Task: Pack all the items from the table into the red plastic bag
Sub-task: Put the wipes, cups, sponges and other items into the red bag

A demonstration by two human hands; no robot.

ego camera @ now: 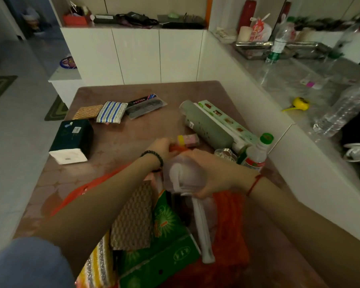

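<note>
The red plastic bag (230,223) lies open at the table's near edge, holding green boxes (164,252), a brown sponge pad and a striped cloth. My right hand (208,173) grips a clear pack of white plastic spoons (185,179) over the bag's mouth. My left hand (161,147) pinches the bag's far red rim. On the brown table (116,140) lie a dark tissue pack (73,140), two scouring pads (110,112), a comb in a sleeve (146,104), a pink packet (189,140), a grey bottle (208,123), a wrap box (227,119) and a green-capped bottle (258,150).
A white half-wall borders the table on the right, with a grey counter (289,80) beyond it carrying clear water bottles (341,113) and a yellow tape measure (299,103). White cabinets (137,55) stand behind the table. Tiled floor with mats lies to the left.
</note>
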